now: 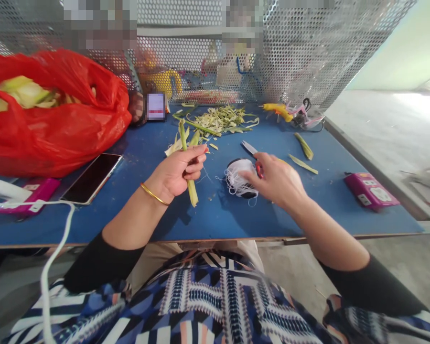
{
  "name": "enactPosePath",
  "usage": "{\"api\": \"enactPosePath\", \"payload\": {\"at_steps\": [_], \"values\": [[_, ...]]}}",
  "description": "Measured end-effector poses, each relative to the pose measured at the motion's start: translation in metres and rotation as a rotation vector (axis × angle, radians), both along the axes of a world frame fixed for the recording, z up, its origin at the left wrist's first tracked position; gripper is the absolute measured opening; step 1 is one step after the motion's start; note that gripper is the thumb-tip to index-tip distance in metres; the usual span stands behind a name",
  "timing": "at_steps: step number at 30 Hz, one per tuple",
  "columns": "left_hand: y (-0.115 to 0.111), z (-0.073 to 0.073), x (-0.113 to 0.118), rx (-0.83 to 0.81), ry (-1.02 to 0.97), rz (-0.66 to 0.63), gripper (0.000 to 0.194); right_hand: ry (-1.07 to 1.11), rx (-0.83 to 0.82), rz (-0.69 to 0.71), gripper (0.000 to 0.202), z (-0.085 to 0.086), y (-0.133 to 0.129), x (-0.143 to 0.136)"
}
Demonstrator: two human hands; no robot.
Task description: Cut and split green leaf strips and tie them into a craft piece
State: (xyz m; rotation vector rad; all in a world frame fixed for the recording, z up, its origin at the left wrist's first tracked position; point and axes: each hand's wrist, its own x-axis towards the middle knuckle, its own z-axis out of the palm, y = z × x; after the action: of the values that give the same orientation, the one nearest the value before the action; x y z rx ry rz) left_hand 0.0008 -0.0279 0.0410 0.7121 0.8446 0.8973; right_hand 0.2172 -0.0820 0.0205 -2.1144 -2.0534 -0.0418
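Note:
My left hand [186, 169], with a gold bangle at the wrist, is closed around a folded strip of pale green husk [192, 193]. The husk stands nearly upright, its ends sticking out above and below my fingers. Thin white thread shows near my fingertips. My right hand [281, 179] is closed on the scissors [249, 147], with the blades pointing away to the left and part of the red handle under my fingers. Just left of that hand sits a spool of white thread [241, 176], loose loops hanging off it. Several cut husk pieces [174, 147] lie behind my left hand.
A heap of husk scraps [218, 119] lies at the back, before a perforated metal screen [179, 14]. A red plastic bag [57, 138] of husks fills the left. Nearby are a phone [93, 179], a white cable [59, 248], a magenta box [371, 191] and a yellow tool [277, 112].

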Motion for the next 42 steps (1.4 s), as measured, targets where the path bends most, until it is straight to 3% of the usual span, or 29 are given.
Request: {"api": "enactPosePath", "payload": {"at_steps": [2,5,8,10,13,17,20,22,25,26,30,32,36,39,42], "values": [[0.002,0.004,0.004,0.006,0.000,-0.010,0.023,0.028,-0.062,0.035,0.079,-0.003,-0.010,-0.016],[0.006,0.010,0.010,0.031,0.009,-0.026,0.027,0.078,-0.072,0.065,0.079,-0.009,-0.010,-0.022],[0.011,0.011,0.014,0.054,0.042,-0.050,0.026,0.211,-0.047,0.083,0.074,-0.004,0.009,-0.005],[0.015,0.010,0.015,0.058,0.061,-0.063,0.024,0.254,0.049,0.009,0.072,0.005,0.027,0.015],[0.020,0.004,0.015,0.061,0.060,-0.064,0.022,0.128,0.229,-0.094,0.073,0.014,0.057,0.049],[0.022,-0.003,0.015,0.070,0.057,-0.075,0.019,-0.003,0.143,-0.142,0.061,0.005,0.089,0.080],[0.021,-0.008,0.014,0.071,0.052,-0.070,0.018,-0.033,0.111,-0.144,0.059,-0.003,0.095,0.083],[0.021,-0.010,0.013,0.076,0.049,-0.052,0.017,0.010,0.256,-0.106,0.054,0.000,0.091,0.071],[0.020,-0.011,0.014,0.106,0.040,0.015,0.016,0.369,0.404,0.030,0.034,0.009,0.077,0.033],[0.019,-0.011,0.014,0.119,0.040,0.047,0.016,0.552,0.353,0.091,0.031,0.011,0.072,0.016],[0.018,-0.012,0.015,0.119,0.075,0.118,0.015,1.180,-0.137,0.365,0.029,0.001,0.058,-0.044],[0.017,-0.013,0.015,0.104,0.099,0.105,0.014,1.356,-0.154,0.365,0.025,-0.009,0.055,-0.061],[0.016,-0.015,0.016,0.121,0.139,0.096,0.016,1.619,-0.161,0.278,0.033,-0.017,0.055,-0.063],[0.013,-0.015,0.016,0.157,0.194,0.049,0.025,1.768,-0.234,0.198,0.038,-0.010,0.057,-0.050],[0.010,-0.015,0.016,0.199,0.262,-0.056,0.044,1.805,-0.148,0.122,0.034,0.000,0.058,-0.037]]}}
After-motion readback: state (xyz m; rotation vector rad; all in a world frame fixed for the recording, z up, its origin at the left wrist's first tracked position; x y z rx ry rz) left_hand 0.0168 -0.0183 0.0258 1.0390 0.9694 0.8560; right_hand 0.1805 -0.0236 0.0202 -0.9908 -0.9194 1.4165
